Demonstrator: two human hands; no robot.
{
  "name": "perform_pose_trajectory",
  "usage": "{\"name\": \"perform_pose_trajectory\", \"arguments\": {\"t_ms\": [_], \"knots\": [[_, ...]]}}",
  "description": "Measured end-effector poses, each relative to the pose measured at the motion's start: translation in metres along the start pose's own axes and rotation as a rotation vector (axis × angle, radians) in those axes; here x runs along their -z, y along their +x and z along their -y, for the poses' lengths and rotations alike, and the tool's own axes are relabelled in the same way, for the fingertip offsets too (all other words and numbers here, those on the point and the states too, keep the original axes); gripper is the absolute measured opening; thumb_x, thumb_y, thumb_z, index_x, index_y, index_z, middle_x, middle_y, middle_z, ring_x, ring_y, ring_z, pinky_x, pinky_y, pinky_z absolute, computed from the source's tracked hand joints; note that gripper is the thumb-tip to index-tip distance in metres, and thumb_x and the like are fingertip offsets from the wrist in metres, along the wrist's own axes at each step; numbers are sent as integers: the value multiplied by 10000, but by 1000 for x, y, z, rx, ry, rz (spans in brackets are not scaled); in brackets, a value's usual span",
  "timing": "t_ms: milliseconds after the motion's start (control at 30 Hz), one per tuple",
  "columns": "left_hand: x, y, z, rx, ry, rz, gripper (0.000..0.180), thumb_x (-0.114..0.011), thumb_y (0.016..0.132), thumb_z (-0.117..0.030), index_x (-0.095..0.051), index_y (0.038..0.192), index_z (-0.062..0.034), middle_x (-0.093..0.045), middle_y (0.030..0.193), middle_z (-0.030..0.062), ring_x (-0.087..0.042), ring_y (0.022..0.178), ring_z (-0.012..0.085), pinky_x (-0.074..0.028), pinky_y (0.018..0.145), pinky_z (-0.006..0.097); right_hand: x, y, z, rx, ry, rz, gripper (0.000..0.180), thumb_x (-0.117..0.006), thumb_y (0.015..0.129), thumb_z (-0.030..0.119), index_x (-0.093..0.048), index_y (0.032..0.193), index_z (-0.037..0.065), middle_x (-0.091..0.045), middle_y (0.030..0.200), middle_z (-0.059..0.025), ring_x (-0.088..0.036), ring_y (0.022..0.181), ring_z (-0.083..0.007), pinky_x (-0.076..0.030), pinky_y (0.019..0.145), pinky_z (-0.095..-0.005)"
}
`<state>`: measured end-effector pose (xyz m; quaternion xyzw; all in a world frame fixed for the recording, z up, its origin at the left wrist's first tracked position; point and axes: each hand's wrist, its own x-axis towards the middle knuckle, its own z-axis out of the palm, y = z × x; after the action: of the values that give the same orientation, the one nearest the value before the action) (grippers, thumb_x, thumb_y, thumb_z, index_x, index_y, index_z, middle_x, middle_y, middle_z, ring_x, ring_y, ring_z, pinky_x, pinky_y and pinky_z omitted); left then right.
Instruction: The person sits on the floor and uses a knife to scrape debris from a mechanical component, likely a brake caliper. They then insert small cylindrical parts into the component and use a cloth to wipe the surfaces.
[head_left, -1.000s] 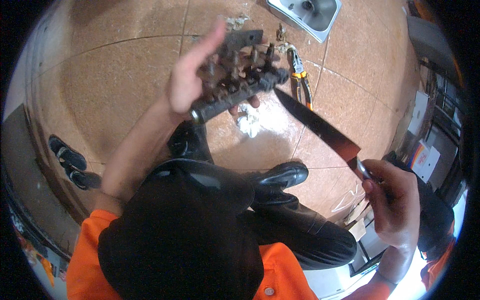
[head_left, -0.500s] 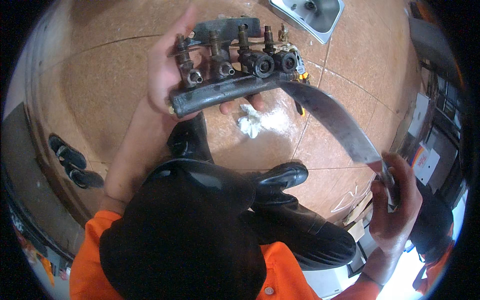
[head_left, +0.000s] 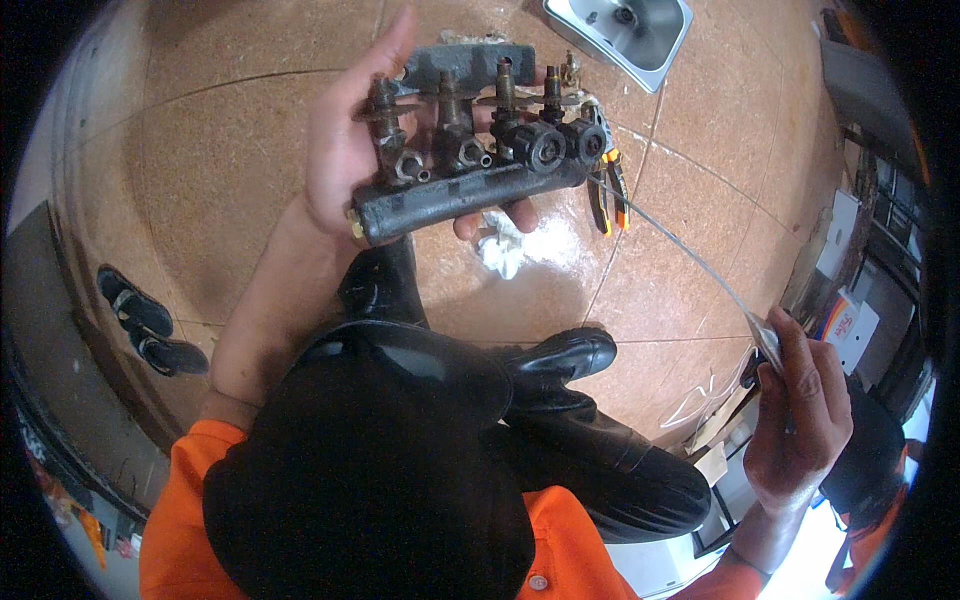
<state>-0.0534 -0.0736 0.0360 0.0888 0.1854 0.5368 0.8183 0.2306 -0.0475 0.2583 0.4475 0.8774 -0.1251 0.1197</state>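
Note:
Above the floor, my left hand (head_left: 335,165) grips a dark, greasy gas-valve manifold (head_left: 465,200) from behind, with fingertips showing below its pipe. The pipe carries a row of upright valve stems, two small nozzles on the left and two round black fittings on the right. In my right hand (head_left: 805,410) is a large knife, held by its handle. Its blade (head_left: 690,250) appears nearly edge-on, and the tip reaches the manifold's right end beside the round fittings. Whether the tip touches the metal I cannot tell.
Pliers (head_left: 618,190) with orange and black handles lie on the tiled floor beyond the manifold. Crumpled white tissue (head_left: 502,250) is below it. A steel basin (head_left: 655,75) stands at the far right, sandals (head_left: 140,305) at left. Another person's dark-clad part (head_left: 865,455) shows at lower right.
The knife has turned from showing its broad face to nearly edge-on. My left hand has brought the manifold slightly right and nearer, and more of the pliers now shows.

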Motion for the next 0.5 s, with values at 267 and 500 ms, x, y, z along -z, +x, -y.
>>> {"name": "perform_pose_trajectory", "arguments": {"t_ms": [267, 500], "knots": [[9, 3, -1, 77, -9, 45, 803, -301, 998, -612, -492, 1329, 94, -656, 1141, 285, -716, 725, 373, -613, 504, 441, 19, 11, 4, 341, -451, -73, 502, -732, 653, 17, -723, 1154, 38, -584, 774, -75, -539, 567, -210, -428, 505, -318], [-6, -1, 2, 52, 102, -11, 684, -380, 939, -464, -481, 1391, 39, -663, 1099, 275, -719, 809, 376, -628, 610, 446, 14, 6, 13, 315, -551, 3, 501, -758, 656, 70, -697, 1140, -39, -500, 654, -48, -482, 498, -164, -383, 427, -308]]}}
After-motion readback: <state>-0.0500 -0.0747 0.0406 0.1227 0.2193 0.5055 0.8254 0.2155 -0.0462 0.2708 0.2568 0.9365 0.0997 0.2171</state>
